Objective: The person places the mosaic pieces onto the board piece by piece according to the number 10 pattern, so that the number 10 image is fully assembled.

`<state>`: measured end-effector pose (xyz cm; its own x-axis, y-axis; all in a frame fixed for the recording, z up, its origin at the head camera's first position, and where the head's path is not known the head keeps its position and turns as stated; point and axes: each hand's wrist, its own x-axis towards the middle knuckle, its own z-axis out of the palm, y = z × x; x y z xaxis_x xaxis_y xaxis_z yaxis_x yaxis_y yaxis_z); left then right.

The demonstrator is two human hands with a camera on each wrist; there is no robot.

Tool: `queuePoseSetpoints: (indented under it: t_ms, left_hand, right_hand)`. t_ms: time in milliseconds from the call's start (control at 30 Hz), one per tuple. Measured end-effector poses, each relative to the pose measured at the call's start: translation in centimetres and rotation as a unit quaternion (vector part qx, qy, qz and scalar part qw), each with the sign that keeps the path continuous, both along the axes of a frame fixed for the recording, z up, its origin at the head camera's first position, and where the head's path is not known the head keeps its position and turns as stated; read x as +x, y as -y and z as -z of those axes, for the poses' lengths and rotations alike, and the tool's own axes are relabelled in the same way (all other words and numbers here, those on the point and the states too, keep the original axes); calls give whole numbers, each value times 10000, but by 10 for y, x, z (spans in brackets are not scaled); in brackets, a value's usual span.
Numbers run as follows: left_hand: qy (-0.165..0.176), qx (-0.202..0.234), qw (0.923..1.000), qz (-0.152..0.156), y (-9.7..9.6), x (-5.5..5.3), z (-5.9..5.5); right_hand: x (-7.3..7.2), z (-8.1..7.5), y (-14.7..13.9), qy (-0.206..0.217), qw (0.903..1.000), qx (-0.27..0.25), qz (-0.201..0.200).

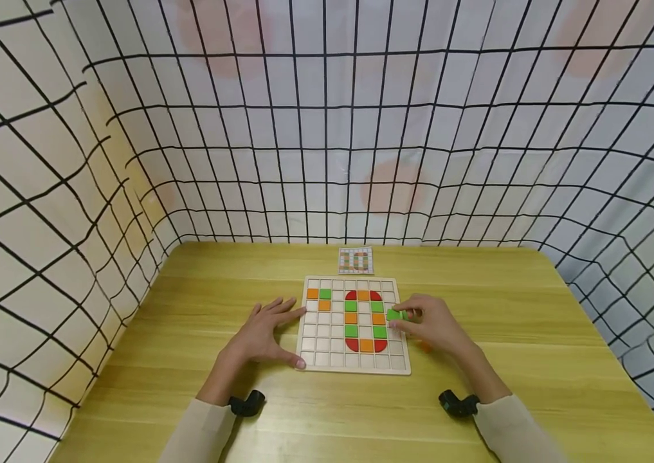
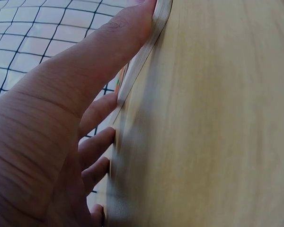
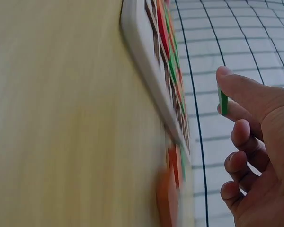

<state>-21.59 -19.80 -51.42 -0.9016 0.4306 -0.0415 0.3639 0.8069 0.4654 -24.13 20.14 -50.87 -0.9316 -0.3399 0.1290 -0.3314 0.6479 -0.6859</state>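
Observation:
A pale gridded board point(image 1: 327, 357) lies on the table, bearing orange, green and red tiles. On its right half, tiles form an upright oval ring with red rounded corners point(image 1: 352, 345). Two orange tiles and a green tile point(image 1: 325, 294) sit at its upper left. My left hand point(image 1: 260, 334) is spread at the board's left edge, thumb and index finger touching it. Over the board's right edge my right hand point(image 1: 433, 321) pinches a green tile point(image 3: 223, 101) between thumb and index finger, raised off the surface in the right wrist view.
A small patterned card point(image 1: 355, 261) lies just behind the board. Loose orange pieces point(image 3: 167, 198) lie on the table right of the board, partly hidden by my right hand in the head view. White walls with black grid lines point(image 1: 338, 128) enclose the wooden table point(image 1: 234, 270).

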Motion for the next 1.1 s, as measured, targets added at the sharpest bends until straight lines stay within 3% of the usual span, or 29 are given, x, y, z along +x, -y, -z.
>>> queuePoseSetpoints:
  t_ms: [467, 767, 1100]
  left_hand:
    - [-6, -2, 10000, 34, 0, 1, -3]
    - [-6, -1, 10000, 45, 0, -1, -2]
    - [-1, -37, 10000, 26, 1, -1, 0]
  right_hand:
    - [-13, 14, 83, 91, 9963, -520, -674]
    - [-16, 13, 122, 151, 9981, -181, -573]
    - [-18, 19, 136, -81, 9984, 13, -568]
